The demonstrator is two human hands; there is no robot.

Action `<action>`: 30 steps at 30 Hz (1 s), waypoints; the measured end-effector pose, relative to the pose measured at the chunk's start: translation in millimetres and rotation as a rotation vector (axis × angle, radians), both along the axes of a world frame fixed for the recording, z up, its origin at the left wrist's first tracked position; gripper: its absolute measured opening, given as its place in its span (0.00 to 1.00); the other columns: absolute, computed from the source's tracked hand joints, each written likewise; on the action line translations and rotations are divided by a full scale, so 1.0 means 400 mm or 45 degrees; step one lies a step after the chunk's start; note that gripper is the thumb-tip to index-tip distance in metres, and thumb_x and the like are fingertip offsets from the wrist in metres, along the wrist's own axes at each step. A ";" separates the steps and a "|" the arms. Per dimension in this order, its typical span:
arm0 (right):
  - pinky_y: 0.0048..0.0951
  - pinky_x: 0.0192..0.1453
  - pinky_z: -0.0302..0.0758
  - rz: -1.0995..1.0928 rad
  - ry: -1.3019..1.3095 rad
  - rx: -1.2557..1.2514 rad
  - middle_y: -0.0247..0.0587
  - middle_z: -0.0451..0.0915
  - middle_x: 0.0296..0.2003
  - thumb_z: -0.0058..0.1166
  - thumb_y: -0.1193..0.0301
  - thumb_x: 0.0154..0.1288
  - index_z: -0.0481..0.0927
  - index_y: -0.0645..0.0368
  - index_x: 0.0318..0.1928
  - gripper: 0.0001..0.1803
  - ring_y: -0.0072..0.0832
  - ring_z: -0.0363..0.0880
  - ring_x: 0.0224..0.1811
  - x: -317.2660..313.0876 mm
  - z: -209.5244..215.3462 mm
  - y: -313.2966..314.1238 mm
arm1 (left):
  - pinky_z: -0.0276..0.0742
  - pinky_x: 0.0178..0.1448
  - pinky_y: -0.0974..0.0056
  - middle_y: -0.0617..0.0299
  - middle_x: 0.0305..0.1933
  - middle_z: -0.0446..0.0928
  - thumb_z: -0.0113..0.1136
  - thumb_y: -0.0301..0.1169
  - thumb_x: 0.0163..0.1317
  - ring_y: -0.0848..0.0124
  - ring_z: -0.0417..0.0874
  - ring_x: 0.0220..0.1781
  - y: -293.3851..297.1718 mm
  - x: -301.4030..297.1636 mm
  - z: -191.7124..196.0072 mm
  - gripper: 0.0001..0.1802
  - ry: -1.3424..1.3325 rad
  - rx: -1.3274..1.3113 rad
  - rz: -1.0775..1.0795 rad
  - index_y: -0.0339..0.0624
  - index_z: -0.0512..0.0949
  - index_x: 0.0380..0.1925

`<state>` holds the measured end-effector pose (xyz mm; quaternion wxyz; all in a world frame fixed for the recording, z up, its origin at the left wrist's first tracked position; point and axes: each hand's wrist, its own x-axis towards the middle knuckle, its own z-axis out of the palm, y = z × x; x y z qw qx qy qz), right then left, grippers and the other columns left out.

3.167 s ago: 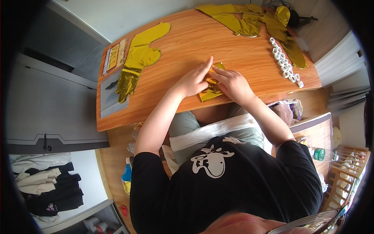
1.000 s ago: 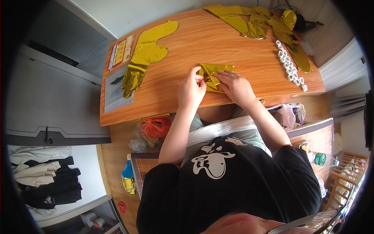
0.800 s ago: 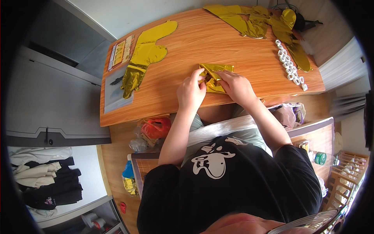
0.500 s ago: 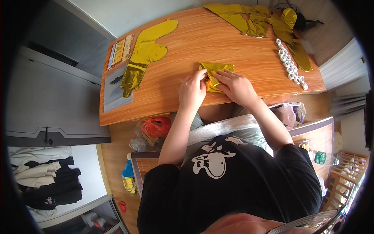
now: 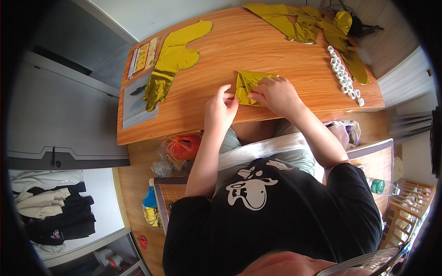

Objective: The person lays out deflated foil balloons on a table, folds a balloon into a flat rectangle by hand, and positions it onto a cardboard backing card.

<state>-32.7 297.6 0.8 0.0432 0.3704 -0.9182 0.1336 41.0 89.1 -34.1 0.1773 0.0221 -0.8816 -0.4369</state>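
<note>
Folded gold foil piece [image 5: 251, 86]: lies flat on the desk [image 5: 216, 60], near the middle of its near edge, creased into a rough square.
Right hand [image 5: 276, 94]: palm down on the foil's right part, fingers bent and pressing it onto the wood.
Left hand [image 5: 221, 110]: just left of the foil, fingers loosely curled, fingertips at its left edge; whether they pinch it I cannot tell.
Flat gold foil shape [image 5: 172, 62]: toward the desk's far left corner, well apart from the hands.
Crumpled gold foil heap [image 5: 304, 23]: along the far edge, toward the right.
Row of small white rings [image 5: 343, 76]: near the right edge.
Striped card [image 5: 143, 56]: by the left edge.
</note>
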 end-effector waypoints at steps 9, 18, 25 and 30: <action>0.43 0.52 0.81 0.068 -0.166 0.032 0.44 0.86 0.46 0.63 0.50 0.65 0.88 0.53 0.48 0.21 0.43 0.85 0.45 -0.021 0.040 0.013 | 0.84 0.42 0.61 0.56 0.38 0.88 0.69 0.27 0.60 0.65 0.90 0.36 0.016 -0.067 0.017 0.22 -0.103 -0.037 0.009 0.39 0.79 0.55; 0.43 0.60 0.78 0.097 0.050 -0.179 0.44 0.83 0.54 0.66 0.53 0.64 0.83 0.55 0.57 0.26 0.46 0.82 0.56 0.011 -0.017 0.036 | 0.84 0.38 0.62 0.62 0.36 0.89 0.67 0.26 0.59 0.68 0.90 0.33 0.022 -0.057 0.001 0.17 0.064 -0.193 0.011 0.47 0.82 0.49; 0.45 0.57 0.78 0.077 0.141 -0.275 0.41 0.85 0.49 0.59 0.50 0.69 0.86 0.50 0.53 0.22 0.42 0.83 0.53 0.010 -0.036 0.031 | 0.82 0.38 0.56 0.67 0.35 0.88 0.68 0.26 0.57 0.62 0.88 0.36 0.020 -0.065 0.007 0.15 0.134 -0.369 -0.026 0.53 0.82 0.45; 0.47 0.61 0.74 -0.005 -0.023 -0.088 0.44 0.84 0.50 0.59 0.54 0.70 0.87 0.50 0.53 0.19 0.43 0.80 0.55 -0.004 -0.004 0.001 | 0.82 0.38 0.54 0.66 0.35 0.88 0.67 0.27 0.58 0.61 0.88 0.37 0.004 -0.062 0.007 0.14 0.181 -0.442 -0.070 0.52 0.82 0.45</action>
